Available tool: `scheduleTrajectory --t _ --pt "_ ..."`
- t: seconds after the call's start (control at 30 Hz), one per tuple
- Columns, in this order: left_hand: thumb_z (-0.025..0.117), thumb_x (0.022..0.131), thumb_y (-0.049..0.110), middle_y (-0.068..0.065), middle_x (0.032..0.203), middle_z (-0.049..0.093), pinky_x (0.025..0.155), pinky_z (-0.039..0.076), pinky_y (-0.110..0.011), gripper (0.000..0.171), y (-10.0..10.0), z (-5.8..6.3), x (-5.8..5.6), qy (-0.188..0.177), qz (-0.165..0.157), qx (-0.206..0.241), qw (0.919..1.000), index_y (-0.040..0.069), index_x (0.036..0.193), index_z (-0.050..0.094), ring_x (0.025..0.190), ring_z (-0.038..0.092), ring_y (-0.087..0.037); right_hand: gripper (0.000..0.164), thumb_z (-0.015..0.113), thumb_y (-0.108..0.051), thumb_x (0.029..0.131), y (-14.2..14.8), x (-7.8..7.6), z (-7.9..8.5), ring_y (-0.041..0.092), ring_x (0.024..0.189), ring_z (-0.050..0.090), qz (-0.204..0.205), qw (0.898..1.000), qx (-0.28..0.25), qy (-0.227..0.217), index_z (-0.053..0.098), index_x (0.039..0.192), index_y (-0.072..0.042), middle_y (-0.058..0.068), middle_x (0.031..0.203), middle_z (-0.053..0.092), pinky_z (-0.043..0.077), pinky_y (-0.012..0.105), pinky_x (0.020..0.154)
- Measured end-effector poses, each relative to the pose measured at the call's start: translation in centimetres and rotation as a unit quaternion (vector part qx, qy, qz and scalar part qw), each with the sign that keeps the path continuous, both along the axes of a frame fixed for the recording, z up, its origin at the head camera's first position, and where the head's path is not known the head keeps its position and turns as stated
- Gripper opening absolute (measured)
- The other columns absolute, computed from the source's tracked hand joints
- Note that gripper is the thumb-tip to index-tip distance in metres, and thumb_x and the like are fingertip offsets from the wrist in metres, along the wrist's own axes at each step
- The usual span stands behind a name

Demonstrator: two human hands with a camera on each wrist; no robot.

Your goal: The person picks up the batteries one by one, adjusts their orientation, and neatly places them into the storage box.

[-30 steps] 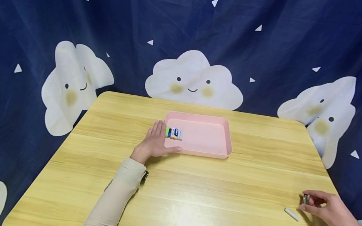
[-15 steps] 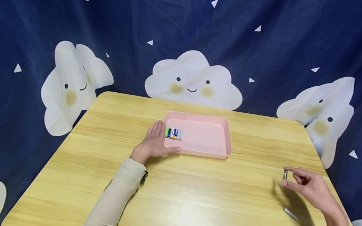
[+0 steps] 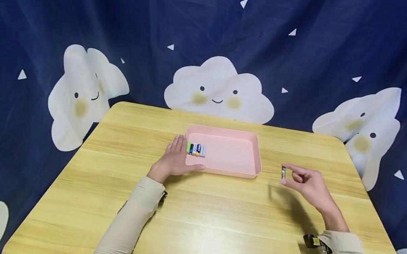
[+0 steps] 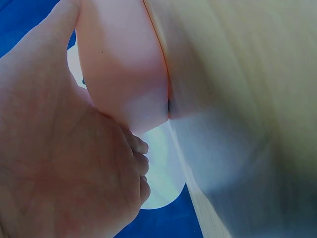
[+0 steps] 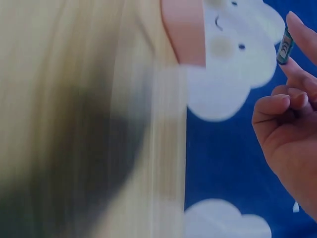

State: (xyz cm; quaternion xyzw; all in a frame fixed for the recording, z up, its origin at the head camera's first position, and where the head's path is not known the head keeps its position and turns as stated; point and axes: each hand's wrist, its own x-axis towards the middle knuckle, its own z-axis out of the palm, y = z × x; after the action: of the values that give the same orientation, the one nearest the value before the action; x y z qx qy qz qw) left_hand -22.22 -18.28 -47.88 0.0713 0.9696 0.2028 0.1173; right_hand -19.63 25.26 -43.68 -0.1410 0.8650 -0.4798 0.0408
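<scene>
My left hand (image 3: 172,159) rests with straight fingers along the left side of the pink tray (image 3: 229,152), its thumb across the front wall. In the left wrist view the palm lies right by the tray's wall (image 4: 124,64). Several batteries (image 3: 195,150), with green, black, white, blue and pale casings, lie in a row inside at the left end. To the right of the tray, my right hand (image 3: 311,186) pinches a small battery (image 3: 283,173) upright by its ends between thumb and index finger. That same battery (image 5: 285,47) shows in the right wrist view, above the curled other fingers.
The wooden table (image 3: 190,213) reaches back to a dark blue curtain (image 3: 145,13) printed with white clouds. Beige sleeves with a camera (image 3: 312,241) at the wrist cross the table's front on both sides. The right arm's shadow falls on the wood.
My right hand has lifted the battery and carried it left and away from me toward the tray. The white stick on the table is now hidden behind the right arm. My left hand stays put.
</scene>
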Motion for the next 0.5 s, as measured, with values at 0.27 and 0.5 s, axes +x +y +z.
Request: scheduleTrajectory --t 0.27,0.5 --pt "0.056 0.085 0.081 -0.024 0.174 -0.009 0.133 0.004 -0.053 0.131 0.1 -0.2 -0.1 -0.002 0.000 -0.006 1.0000 -0.003 0.163 -0.006 0.163 -0.010 -0.037 0.054 0.080 -0.017 0.091 -4.7 -2.6 -0.9 0.010 0.059 0.022 0.022 0.997 -0.068 -0.033 0.063 0.139 0.000 -0.006 0.066 0.022 0.039 0.023 0.071" --pt "0.057 0.084 0.082 -0.023 0.174 -0.009 0.133 0.003 -0.052 0.132 0.0 -0.3 -0.2 0.000 -0.002 0.002 1.0000 -0.002 0.164 -0.006 0.163 -0.010 -0.036 0.058 0.080 -0.009 0.089 -8.5 -4.4 -1.5 0.005 0.063 0.031 0.034 0.987 -0.146 -0.055 0.060 0.143 0.001 -0.009 0.067 0.027 0.036 0.022 0.061"
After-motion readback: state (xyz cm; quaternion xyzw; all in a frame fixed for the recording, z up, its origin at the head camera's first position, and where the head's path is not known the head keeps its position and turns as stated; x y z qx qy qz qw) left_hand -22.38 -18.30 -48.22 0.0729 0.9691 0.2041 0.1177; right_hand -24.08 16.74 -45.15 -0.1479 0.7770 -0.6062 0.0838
